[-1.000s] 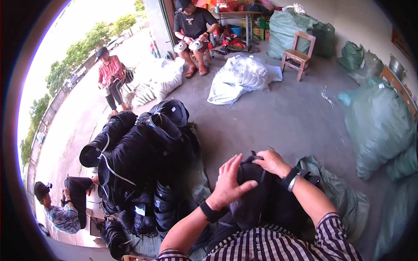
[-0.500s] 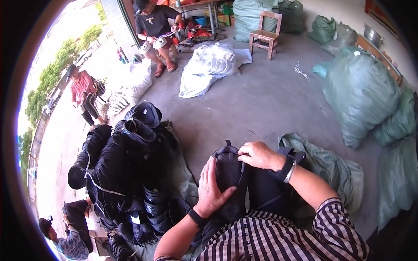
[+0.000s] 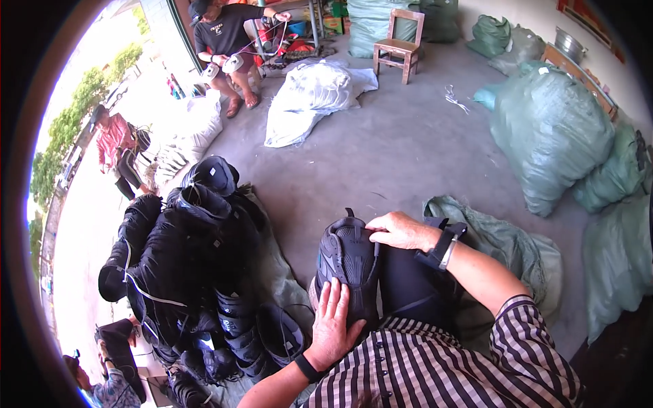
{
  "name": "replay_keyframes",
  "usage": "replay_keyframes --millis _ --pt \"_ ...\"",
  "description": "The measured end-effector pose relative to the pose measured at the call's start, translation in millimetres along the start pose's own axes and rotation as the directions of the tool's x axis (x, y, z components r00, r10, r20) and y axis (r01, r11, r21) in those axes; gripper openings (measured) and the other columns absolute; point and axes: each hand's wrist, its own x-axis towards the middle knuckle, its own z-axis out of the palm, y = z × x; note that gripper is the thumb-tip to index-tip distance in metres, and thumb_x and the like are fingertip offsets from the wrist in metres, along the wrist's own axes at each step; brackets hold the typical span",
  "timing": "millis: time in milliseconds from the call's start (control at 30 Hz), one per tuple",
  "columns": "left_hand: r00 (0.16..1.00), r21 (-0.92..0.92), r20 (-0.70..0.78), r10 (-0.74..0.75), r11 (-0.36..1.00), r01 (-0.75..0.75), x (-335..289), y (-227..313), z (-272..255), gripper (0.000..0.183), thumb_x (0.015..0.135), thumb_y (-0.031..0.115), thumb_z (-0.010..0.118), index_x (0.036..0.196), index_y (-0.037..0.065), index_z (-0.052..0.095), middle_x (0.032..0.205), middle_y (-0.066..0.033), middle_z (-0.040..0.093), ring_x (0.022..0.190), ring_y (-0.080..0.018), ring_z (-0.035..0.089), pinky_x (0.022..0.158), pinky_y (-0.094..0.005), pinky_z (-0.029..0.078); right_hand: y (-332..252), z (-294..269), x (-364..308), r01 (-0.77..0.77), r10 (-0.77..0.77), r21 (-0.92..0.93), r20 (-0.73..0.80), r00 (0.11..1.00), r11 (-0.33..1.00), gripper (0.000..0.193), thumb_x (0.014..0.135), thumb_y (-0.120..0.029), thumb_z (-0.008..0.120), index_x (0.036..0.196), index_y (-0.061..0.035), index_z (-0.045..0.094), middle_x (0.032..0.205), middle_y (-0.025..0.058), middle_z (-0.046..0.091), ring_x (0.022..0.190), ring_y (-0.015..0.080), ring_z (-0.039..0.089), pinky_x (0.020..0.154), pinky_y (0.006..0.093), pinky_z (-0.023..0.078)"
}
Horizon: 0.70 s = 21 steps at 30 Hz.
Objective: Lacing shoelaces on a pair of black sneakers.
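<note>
A black shoe upper [image 3: 350, 251] with a pull tab at its far end lies on my lap, its tongue and eyelet edges facing up. My left hand [image 3: 333, 323] rests flat against its near left side, fingers stretched out and thumb apart. At the far right edge of the upper, my right hand [image 3: 401, 231] pinches the rim between thumb and fingers; the fingertips partly hide what lies between them. Left of me, a large heap of black shoe uppers [image 3: 183, 238] is stacked in nested rows, with a white cord looped over it.
A green woven sack [image 3: 503, 241] lies to my right. Bulging green sacks [image 3: 551, 136] line the right wall. Ahead are a white sack [image 3: 309, 102] and a wooden chair [image 3: 398, 51]. A seated person [image 3: 228, 41] handles cord; two others sit at the left.
My left hand has slid nearer to me along the upper, uncovering more of its left side. My right hand keeps its place at the rim. The far seated person has raised one arm outward.
</note>
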Motion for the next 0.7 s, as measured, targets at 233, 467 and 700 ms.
replay_keyframes --millis 233,467,700 --pt "0.971 -0.552 -0.084 -0.222 0.822 0.140 25 -51 -19 0.041 0.090 0.020 0.051 0.128 0.003 0.049 0.138 -0.0161 0.041 0.127 -0.0254 0.038 0.104 -0.0356 0.031 -8 8 6 -0.054 0.042 -0.058 -0.199 0.979 0.997 0.064 0.079 -0.027 0.068 0.132 -0.0027 0.041 0.128 0.0199 0.050 0.116 0.0330 0.051 0.095 0.0394 0.043" --pt "0.965 -0.633 -0.100 -0.243 0.764 0.127 93 -61 16 0.054 0.099 0.025 0.037 0.145 0.001 0.018 0.149 -0.0166 0.023 0.138 -0.0236 0.020 0.111 -0.0324 0.017 -3 40 20 0.025 -0.031 -0.045 -0.141 0.990 0.999 0.077 0.077 -0.034 0.070 0.133 0.0041 0.035 0.134 0.0247 0.042 0.126 0.0373 0.040 0.106 0.0414 0.032" --pt "0.960 -0.216 -0.143 -0.242 0.954 0.208 84 -26 9 0.080 0.090 0.040 0.052 0.144 0.001 0.009 0.143 -0.0301 0.020 0.129 -0.0453 0.030 0.105 -0.0463 0.031 -12 33 20 -0.119 0.104 -0.089 -0.159 0.982 0.989 0.077 0.072 -0.023 0.070 0.136 -0.0003 0.034 0.131 0.0235 0.043 0.120 0.0373 0.044 0.103 0.0416 0.035"
